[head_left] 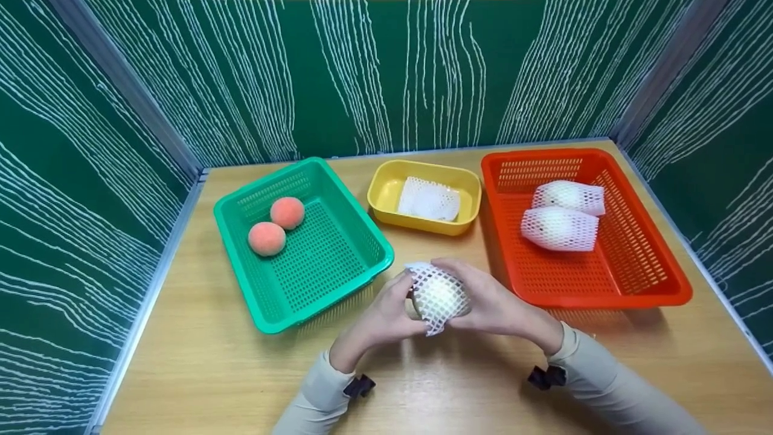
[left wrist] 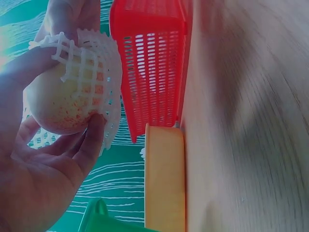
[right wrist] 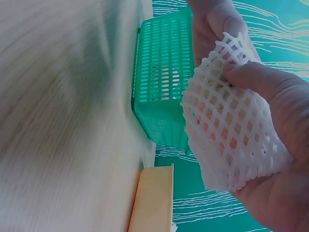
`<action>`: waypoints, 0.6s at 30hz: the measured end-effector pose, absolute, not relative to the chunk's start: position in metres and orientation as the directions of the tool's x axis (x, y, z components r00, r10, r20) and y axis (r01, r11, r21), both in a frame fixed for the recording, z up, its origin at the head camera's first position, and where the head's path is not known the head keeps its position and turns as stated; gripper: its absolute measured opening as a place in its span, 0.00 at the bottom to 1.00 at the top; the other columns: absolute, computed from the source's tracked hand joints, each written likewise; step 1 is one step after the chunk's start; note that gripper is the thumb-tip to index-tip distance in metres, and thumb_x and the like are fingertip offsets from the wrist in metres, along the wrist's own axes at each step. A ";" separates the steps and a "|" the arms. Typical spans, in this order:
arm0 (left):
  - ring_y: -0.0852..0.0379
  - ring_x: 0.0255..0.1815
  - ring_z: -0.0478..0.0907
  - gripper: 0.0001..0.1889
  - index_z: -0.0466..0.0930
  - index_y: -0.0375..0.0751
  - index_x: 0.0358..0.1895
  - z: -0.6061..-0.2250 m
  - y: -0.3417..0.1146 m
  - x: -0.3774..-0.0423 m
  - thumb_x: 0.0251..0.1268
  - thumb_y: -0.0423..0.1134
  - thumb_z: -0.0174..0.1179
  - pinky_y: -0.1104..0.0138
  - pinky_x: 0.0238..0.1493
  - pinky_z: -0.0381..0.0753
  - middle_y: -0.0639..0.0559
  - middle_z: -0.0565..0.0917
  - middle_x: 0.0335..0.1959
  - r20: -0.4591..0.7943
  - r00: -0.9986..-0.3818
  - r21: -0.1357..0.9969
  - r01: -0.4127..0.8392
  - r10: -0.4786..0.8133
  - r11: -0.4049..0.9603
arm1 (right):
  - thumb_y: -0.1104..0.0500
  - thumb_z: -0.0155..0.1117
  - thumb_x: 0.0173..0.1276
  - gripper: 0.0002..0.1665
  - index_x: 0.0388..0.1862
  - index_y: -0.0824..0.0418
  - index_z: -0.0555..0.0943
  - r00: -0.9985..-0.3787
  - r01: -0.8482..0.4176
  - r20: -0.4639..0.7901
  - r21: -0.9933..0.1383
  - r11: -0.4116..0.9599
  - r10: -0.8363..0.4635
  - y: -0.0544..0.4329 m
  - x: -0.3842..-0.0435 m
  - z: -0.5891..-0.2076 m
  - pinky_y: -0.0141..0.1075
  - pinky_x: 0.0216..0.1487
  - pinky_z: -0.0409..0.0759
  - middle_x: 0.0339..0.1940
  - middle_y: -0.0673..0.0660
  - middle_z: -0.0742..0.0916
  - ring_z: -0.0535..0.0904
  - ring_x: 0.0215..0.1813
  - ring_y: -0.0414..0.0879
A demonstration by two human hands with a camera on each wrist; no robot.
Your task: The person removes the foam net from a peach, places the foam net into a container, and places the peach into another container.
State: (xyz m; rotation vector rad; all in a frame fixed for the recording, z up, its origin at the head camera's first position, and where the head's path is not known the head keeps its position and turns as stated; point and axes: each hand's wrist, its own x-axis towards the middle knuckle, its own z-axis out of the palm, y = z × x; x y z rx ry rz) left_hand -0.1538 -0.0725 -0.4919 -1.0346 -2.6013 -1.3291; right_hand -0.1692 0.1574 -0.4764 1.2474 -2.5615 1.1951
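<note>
Both hands meet above the table's middle, around a round peach [left wrist: 58, 106], pale yellow with red speckles. A white foam net sleeve [head_left: 442, 293] covers much of it; part of the skin stays bare in the left wrist view. My left hand [head_left: 385, 314] holds the fruit from the left, fingers curled about it and touching the net's edge. From the other side, my right hand [head_left: 495, 303] grips the net-covered fruit, its thumb on the mesh in the right wrist view. Two fuzzy pinkish-orange peaches [head_left: 267, 238] lie in the green basket [head_left: 266, 320], left of the hands.
A yellow bin [head_left: 423, 225] at the back centre contains white foam nets [head_left: 429, 199]. The red basket [head_left: 604, 300] on the right holds two net-wrapped pale fruits [head_left: 560, 228]. Green panels with white wavy lines [head_left: 386, 78] enclose the wooden table [head_left: 199, 362].
</note>
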 end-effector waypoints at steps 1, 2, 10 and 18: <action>0.58 0.55 0.73 0.41 0.69 0.38 0.62 -0.492 -0.073 -0.153 0.39 0.37 0.77 0.70 0.57 0.72 0.49 0.75 0.56 0.320 -0.777 0.708 0.576 0.541 0.408 | 0.57 0.83 0.43 0.58 0.72 0.58 0.61 -0.670 -0.690 0.352 -0.620 0.373 -0.654 0.158 -0.169 -0.476 0.47 0.65 0.68 0.68 0.54 0.72 0.69 0.66 0.49; 0.58 0.55 0.73 0.40 0.70 0.38 0.62 -0.492 -0.073 -0.153 0.39 0.37 0.77 0.70 0.57 0.72 0.49 0.75 0.55 0.321 -0.776 0.710 0.576 0.542 0.405 | 0.55 0.83 0.43 0.59 0.73 0.58 0.61 -0.668 -0.690 0.347 -0.621 0.373 -0.658 0.159 -0.169 -0.475 0.47 0.65 0.67 0.69 0.54 0.71 0.68 0.67 0.49; 0.58 0.54 0.73 0.38 0.72 0.38 0.59 -0.493 -0.077 -0.153 0.37 0.35 0.76 0.68 0.57 0.72 0.50 0.75 0.53 0.358 -0.755 0.706 0.604 0.549 0.370 | 0.54 0.84 0.43 0.55 0.69 0.63 0.66 -0.745 -0.609 0.349 -0.704 0.365 -0.569 0.174 -0.157 -0.464 0.43 0.64 0.68 0.65 0.56 0.75 0.71 0.64 0.51; 0.58 0.56 0.72 0.38 0.72 0.39 0.59 -0.493 -0.080 -0.153 0.37 0.33 0.76 0.66 0.59 0.72 0.50 0.75 0.54 0.383 -0.742 0.702 0.621 0.550 0.349 | 0.75 0.73 0.52 0.18 0.43 0.70 0.82 -0.788 -0.565 0.431 -0.789 0.240 -0.439 0.175 -0.147 -0.447 0.29 0.32 0.78 0.37 0.58 0.86 0.79 0.33 0.43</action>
